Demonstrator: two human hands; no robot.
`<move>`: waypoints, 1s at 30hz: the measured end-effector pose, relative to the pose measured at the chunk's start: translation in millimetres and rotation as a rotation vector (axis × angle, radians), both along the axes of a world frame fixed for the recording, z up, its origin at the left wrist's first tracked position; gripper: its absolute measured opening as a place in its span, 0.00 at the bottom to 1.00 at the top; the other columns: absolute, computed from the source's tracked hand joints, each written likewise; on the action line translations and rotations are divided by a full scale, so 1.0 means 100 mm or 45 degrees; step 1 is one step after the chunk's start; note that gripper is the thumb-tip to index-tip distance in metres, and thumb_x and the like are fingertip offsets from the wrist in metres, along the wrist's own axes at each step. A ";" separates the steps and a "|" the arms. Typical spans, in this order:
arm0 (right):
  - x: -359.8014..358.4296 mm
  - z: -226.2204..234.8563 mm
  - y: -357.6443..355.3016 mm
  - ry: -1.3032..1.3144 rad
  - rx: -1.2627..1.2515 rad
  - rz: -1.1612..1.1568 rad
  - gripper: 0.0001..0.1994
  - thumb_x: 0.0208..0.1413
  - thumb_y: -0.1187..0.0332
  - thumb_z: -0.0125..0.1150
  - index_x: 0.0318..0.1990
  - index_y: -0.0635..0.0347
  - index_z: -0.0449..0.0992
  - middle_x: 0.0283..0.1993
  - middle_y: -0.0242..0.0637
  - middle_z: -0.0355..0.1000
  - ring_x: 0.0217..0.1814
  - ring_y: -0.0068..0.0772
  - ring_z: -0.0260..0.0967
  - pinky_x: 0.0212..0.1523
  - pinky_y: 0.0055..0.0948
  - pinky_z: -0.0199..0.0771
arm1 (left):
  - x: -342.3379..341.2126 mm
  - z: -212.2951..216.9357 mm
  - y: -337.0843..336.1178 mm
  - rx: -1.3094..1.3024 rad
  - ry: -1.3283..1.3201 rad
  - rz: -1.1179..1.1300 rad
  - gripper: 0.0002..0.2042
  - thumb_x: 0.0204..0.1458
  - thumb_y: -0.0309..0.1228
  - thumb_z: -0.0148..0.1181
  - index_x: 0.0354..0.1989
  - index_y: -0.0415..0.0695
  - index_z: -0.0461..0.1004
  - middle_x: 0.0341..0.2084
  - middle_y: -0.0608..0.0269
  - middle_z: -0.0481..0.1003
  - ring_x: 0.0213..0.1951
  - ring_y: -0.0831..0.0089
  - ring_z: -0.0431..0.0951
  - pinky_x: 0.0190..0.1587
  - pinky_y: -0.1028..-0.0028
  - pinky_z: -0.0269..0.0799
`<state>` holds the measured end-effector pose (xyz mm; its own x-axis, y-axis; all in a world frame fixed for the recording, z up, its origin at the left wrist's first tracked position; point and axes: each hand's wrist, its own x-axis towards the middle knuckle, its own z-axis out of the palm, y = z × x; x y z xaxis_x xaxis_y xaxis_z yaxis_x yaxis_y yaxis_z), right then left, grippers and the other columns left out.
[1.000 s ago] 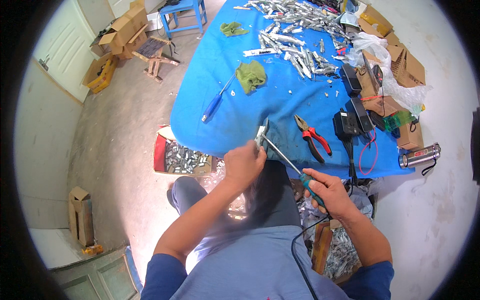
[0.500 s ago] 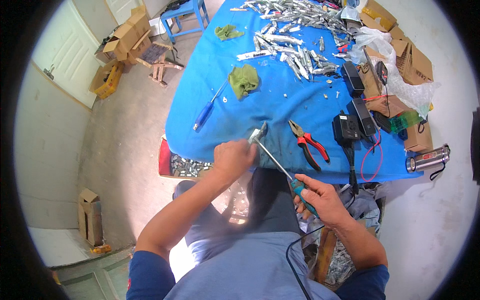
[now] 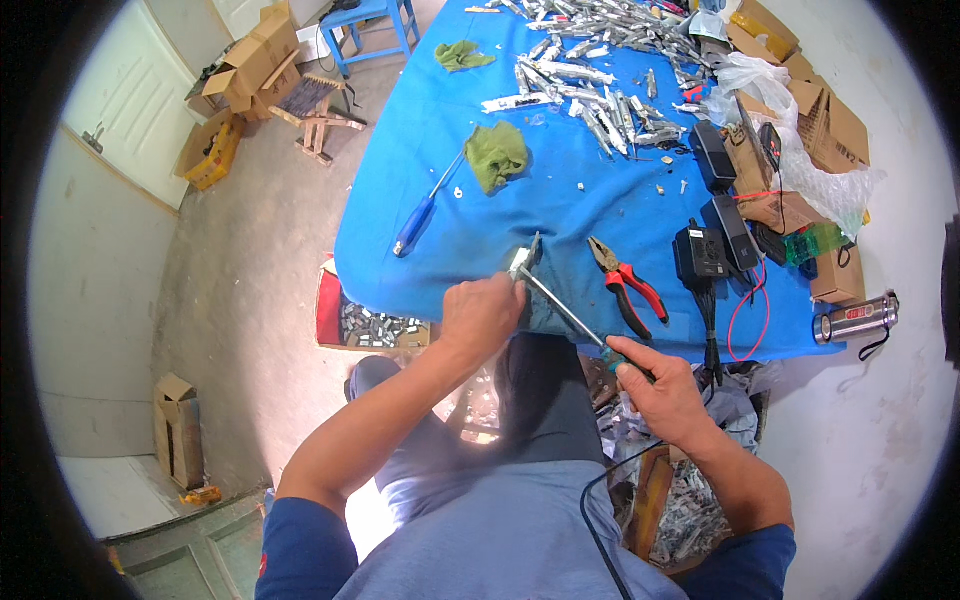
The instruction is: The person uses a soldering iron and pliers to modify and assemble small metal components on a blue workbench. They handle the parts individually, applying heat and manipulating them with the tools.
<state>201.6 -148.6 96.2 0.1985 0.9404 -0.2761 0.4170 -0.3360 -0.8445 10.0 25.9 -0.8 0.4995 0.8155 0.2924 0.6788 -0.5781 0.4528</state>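
Observation:
My left hand [image 3: 485, 312] is closed around a flat silver-and-white piece [image 3: 521, 260] at the near edge of the blue-covered table [image 3: 400, 190]. The piece has a dark, narrow end pointing away from me, and its lower part is hidden by my fingers. My right hand [image 3: 658, 388] grips the teal handle of a screwdriver [image 3: 565, 313]. Its metal shaft slants left and away, with the tip against the piece beside my left fingers. Red-handled pliers [image 3: 630, 285] lie just right of the shaft. A blue-handled screwdriver [image 3: 417, 222] rests to the left, next to a green cloth [image 3: 497, 157].
Many similar silver pieces [image 3: 600, 90] are heaped at the far side. Black power adapters [image 3: 700, 255], cables and a steel flask [image 3: 858, 318] line the right. Below the table's left edge stands a red box [image 3: 330, 312] of small metal parts. A second cloth [image 3: 463, 56] lies farther off.
My hands have shifted slightly right. More of the screwdriver handle is covered by my right hand, while its tip stays against the piece. The whole view has moved a little.

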 end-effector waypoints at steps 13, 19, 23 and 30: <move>0.07 -0.09 0.25 -0.923 0.376 0.297 0.16 0.58 0.69 0.57 0.54 0.57 0.75 0.26 0.46 0.73 0.26 0.55 0.71 0.28 0.42 0.73 | 0.01 -0.07 -0.07 0.045 -0.076 0.009 0.17 0.56 0.39 0.57 0.20 0.42 0.70 0.14 0.48 0.73 0.18 0.47 0.75 0.23 0.52 0.69; 0.01 -0.08 -0.19 0.174 -0.087 -0.189 0.20 0.63 0.68 0.53 0.63 0.61 0.69 0.29 0.30 0.73 0.20 0.14 0.64 0.20 0.16 0.63 | -0.03 0.05 -0.24 -0.030 -0.097 0.055 0.18 0.56 0.40 0.57 0.19 0.42 0.70 0.13 0.47 0.72 0.18 0.47 0.75 0.22 0.53 0.68; -0.05 -0.07 -0.34 0.398 -0.170 -0.284 0.21 0.63 0.68 0.53 0.63 0.61 0.68 0.31 0.33 0.74 0.21 0.15 0.66 0.18 0.16 0.62 | 0.00 0.02 -0.16 -0.081 -0.035 0.069 0.19 0.57 0.42 0.56 0.19 0.41 0.72 0.13 0.47 0.72 0.20 0.47 0.76 0.25 0.52 0.69; 0.00 -0.15 -0.29 0.557 -0.179 -0.214 0.22 0.63 0.68 0.53 0.64 0.64 0.66 0.32 0.35 0.74 0.20 0.16 0.67 0.16 0.15 0.61 | 0.01 0.09 -0.19 -0.124 0.025 0.074 0.19 0.57 0.41 0.56 0.20 0.40 0.72 0.15 0.46 0.73 0.21 0.46 0.77 0.26 0.52 0.70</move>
<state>201.2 -177.8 81.1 0.1814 0.8528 -0.4897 -0.0367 -0.4917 -0.8700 11.2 6.9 8.3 0.4554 0.8673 0.2010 0.7191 -0.4915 0.4913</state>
